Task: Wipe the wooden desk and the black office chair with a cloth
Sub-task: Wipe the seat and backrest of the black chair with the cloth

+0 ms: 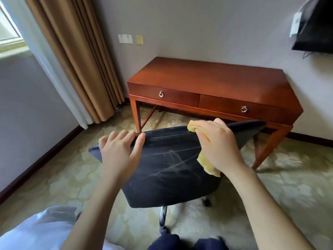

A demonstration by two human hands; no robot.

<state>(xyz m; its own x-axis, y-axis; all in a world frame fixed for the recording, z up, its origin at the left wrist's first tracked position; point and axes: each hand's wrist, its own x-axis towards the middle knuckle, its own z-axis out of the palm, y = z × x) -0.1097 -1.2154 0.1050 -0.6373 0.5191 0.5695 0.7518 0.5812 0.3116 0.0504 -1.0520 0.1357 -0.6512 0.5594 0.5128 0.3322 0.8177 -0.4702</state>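
Note:
The black office chair (167,170) stands in front of me, its backrest facing me with pale streaks across the fabric. My left hand (119,150) grips the backrest's top edge on the left, fingers over the rim and thumb on the near face. My right hand (219,147) holds a yellow cloth (207,164) against the top edge on the right; part of the cloth hangs down below the palm. The wooden desk (212,80) stands behind the chair against the wall, with two drawers that have ring pulls.
Brown curtains (77,56) and a window fill the left corner. A black television (314,26) hangs on the wall at upper right. Patterned carpet (288,177) covers the floor. The chair's wheeled base (163,216) shows below the backrest, near my knees.

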